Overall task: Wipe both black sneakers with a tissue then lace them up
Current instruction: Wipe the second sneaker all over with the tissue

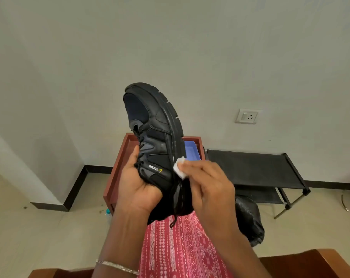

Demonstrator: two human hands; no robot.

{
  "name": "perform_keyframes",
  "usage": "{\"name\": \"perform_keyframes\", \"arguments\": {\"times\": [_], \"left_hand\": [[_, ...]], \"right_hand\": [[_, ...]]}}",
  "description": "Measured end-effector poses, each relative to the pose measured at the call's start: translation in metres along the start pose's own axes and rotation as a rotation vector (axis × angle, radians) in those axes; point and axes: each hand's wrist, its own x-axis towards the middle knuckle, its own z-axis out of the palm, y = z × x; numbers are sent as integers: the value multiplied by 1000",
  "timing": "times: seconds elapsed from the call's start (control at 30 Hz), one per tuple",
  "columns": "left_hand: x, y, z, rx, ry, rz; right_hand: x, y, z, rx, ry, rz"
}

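1 sneaker (160,141), 1 tissue (179,167), 2 hands gripping.

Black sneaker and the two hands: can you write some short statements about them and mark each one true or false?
1. The left hand holds the black sneaker up in the air. True.
2. The right hand holds a white tissue against the edge of the sneaker's sole. True.
3. The sneaker's toe points down toward the person's lap. False: the toe points up and away, and the heel is near the lap.
4. The bracelet is on the right wrist. False: it is on the left wrist.
5. A lace end hangs loose below the sneaker. True.
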Motion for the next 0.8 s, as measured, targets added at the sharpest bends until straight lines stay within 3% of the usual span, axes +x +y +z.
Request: {"name": "perform_keyframes", "arguments": {"times": [0.17,0.5,0.57,0.7,0.8], "left_hand": [[6,11,-4,49,101,14],[5,-6,-3,21,22,-25],[5,-2,-7,31,17,6],[1,4,-5,15,14,54],[1,-1,-3,21,17,42]], "right_hand": [[-2,-5,-14,-56,-212,49],[67,-1,-17,118,39,92],[56,1,-22,101,-62,77],[41,0,-36,-12,-496,169],[48,-2,-40,-78,-530,142]]}}
